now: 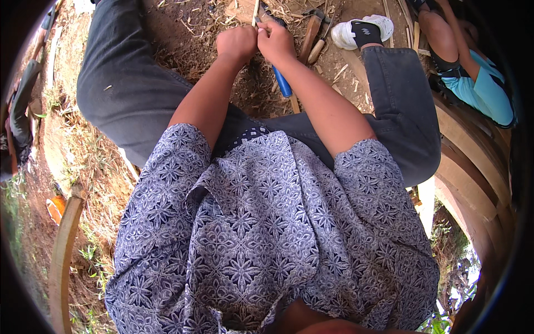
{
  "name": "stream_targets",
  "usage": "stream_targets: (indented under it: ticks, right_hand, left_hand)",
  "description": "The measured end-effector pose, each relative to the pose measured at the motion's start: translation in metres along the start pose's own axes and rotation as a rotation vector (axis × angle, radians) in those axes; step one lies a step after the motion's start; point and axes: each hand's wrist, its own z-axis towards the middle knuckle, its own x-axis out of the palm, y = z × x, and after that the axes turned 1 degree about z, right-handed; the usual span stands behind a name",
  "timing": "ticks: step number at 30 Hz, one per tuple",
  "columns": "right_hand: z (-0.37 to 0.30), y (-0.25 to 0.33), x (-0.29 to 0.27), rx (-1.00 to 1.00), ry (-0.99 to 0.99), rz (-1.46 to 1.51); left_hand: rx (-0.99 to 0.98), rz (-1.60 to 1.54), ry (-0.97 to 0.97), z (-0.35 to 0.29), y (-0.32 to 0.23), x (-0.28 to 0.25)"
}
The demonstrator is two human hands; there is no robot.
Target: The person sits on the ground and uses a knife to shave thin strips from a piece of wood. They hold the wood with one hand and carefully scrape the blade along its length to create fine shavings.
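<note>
My left hand (pixel 237 43) is a closed fist in front of my lap, around the lower end of a thin pale wooden stick (pixel 256 10). Pressed against it, my right hand (pixel 276 42) is closed with the thumb on top. A small dark blade (pixel 257 20) shows at its fingertips against the stick; its handle is hidden in the fingers. From under my right wrist sticks out a blue handle (pixel 282 82), whose other end I cannot make out. A hammer (pixel 312 30) with a wooden handle lies to the right, beside another rounded wooden handle (pixel 316 51).
Wood shavings (pixel 194 22) litter the soil between my legs. A white shoe (pixel 361 32) is on my foot at the right. Beyond sits another person in a light blue shirt (pixel 473 89), near curved timber pieces (pixel 467 172). A long plank (pixel 64 261) stands at the left.
</note>
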Motion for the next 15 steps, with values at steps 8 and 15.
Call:
stream_targets:
  ticks: [8,15]
  right_hand:
    - [0.004,0.007,0.004,-0.012,-0.079,-0.019]
    - [0.055,-0.005,-0.013,0.017,-0.218,-0.004]
  left_hand:
    - [0.024,0.002,-0.026,-0.002,0.002,0.001]
    - [0.024,0.047,-0.1,-0.009,-0.002,0.015]
